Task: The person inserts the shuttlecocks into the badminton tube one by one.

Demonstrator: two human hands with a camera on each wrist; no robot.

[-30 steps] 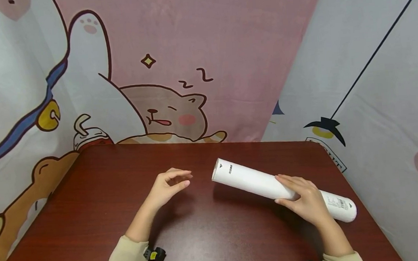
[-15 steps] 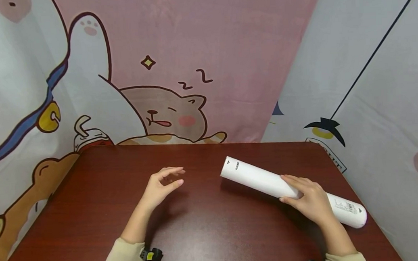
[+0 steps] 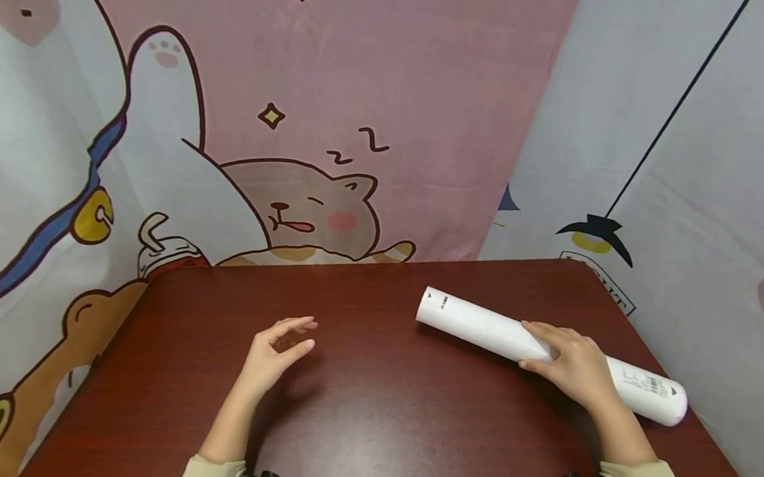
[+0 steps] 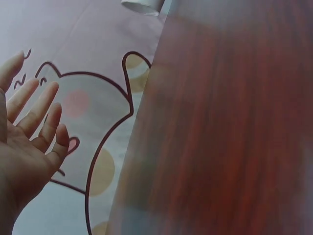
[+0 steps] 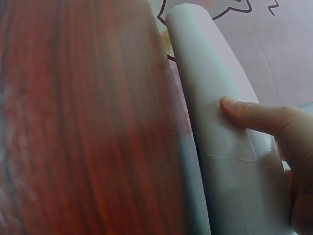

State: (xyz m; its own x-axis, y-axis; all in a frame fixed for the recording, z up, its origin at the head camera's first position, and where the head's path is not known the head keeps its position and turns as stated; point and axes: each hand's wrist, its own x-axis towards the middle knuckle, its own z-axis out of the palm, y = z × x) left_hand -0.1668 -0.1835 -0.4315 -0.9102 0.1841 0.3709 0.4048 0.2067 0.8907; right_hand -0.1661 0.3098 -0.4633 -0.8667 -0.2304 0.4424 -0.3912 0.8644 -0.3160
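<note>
A long white tube (image 3: 481,329) lies slantwise over the right half of the table, its far end toward the middle. Small black print marks that end, and a barcode label shows near the other. My right hand (image 3: 574,369) grips the tube around its middle from above, thumb on the near side. In the right wrist view the thumb (image 5: 249,115) presses on the white surface, while most of the other fingers are hidden behind it. My left hand (image 3: 273,353) hovers over the left half of the table, fingers loosely bent and apart, holding nothing.
The dark red-brown wooden table (image 3: 394,415) spans the space in front of me. Behind it hangs a pink and white cloth (image 3: 411,81) with cartoon animals, which continues down the right side. The tube's near end reaches the table's right edge.
My right hand has shifted right with the tube, lowering its far end toward the table. My left hand has drawn back to the left, away from the tube.
</note>
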